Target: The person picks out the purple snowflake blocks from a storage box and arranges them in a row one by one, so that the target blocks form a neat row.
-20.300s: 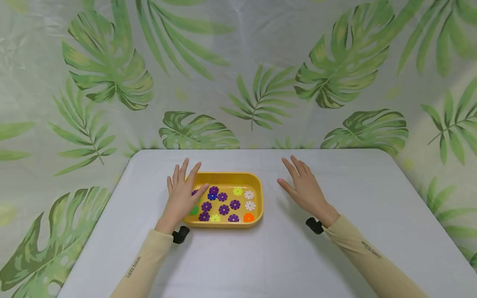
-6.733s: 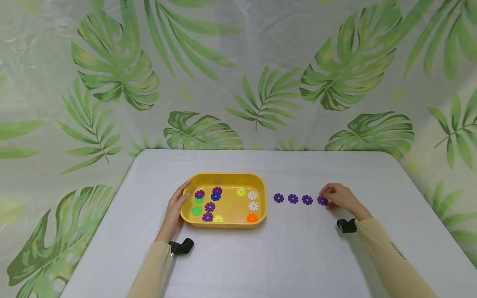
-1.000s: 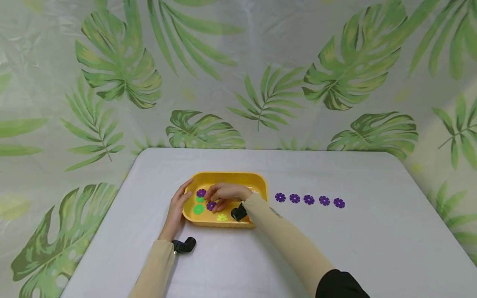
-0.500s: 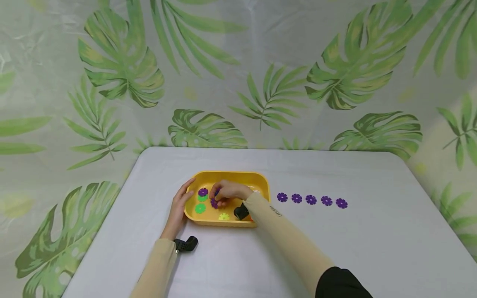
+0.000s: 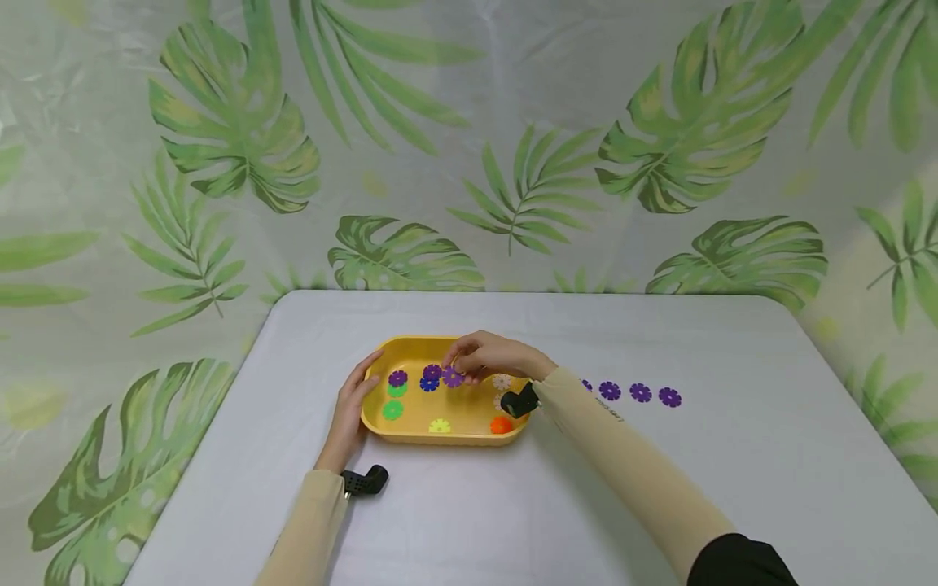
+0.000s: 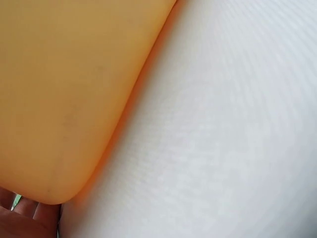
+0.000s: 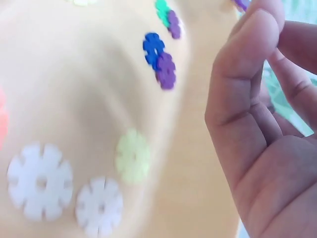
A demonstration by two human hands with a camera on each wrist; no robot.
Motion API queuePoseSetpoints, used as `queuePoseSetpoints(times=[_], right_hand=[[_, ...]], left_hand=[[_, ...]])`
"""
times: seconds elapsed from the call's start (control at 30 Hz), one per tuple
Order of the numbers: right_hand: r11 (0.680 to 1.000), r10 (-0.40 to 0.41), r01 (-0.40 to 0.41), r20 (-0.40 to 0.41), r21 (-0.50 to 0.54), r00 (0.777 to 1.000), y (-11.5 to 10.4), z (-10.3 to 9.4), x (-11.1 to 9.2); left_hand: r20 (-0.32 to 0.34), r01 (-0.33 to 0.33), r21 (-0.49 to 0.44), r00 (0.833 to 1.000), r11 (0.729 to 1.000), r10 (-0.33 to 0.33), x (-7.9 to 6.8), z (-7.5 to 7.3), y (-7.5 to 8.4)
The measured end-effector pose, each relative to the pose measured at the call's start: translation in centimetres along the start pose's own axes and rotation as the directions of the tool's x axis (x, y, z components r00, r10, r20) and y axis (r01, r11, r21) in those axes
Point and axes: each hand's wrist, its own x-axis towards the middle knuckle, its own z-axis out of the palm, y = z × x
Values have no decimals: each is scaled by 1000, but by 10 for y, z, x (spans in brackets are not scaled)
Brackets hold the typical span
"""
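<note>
My right hand (image 5: 498,356) pinches a purple snowflake disc (image 5: 453,376) between thumb and fingertips, above the yellow tray (image 5: 440,439). In the right wrist view only a sliver of that disc (image 7: 242,4) shows past the thumb. My left hand (image 5: 348,411) grips the tray's left end, thumb at the rim and fingers along the outside. Inside the tray, one purple disc (image 5: 432,371) overlaps a blue disc (image 5: 428,385), and another purple disc (image 5: 398,378) overlaps a green one. In the left wrist view, the tray's outer wall (image 6: 64,99) hides most of the left hand.
Other tray pieces are a green disc (image 5: 392,409), a yellow disc (image 5: 440,426), an orange disc (image 5: 501,425), white discs (image 7: 40,182) and a pale yellow-green disc (image 7: 132,156). Right of the tray, several purple discs (image 5: 641,392) lie in a row, partly hidden by the right sleeve.
The right hand has picked a purple disc off the tray floor and moved it up and to the right. The left hand has stayed on the tray.
</note>
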Motion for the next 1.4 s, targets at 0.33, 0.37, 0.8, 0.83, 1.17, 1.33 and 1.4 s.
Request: queuePoseSetpoints(times=[0.33,0.37,0.8,0.83,1.17,1.33,1.4], right_hand=[[1000,-3,6,-117,19,993,19,-40,-56],[1000,-6,9,-129,25,992,22,-44,-62],[999,43,-40,-304,15,952,74,-94,-146],[999,49,-44,-315,25,948,78,-98,-153],[993,118,-96,-456,72,882,123,-127,-228],[987,162,-147,-516,69,841,146,-133,-259],[983,179,-176,-534,57,826,153,-134,-267]], left_hand=[[-8,9,13,1000,1000,-9,0,0,0],[-8,11,14,1000,1000,-11,-1,0,0],[-5,18,-19,1000,1000,-18,-4,-1,0],[-5,16,-19,1000,1000,-16,-4,0,0],[-4,5,-4,1000,1000,-5,-3,1,1],[-3,4,5,1000,1000,-4,-3,2,2],[-1,3,6,1000,1000,-3,-2,2,2]])
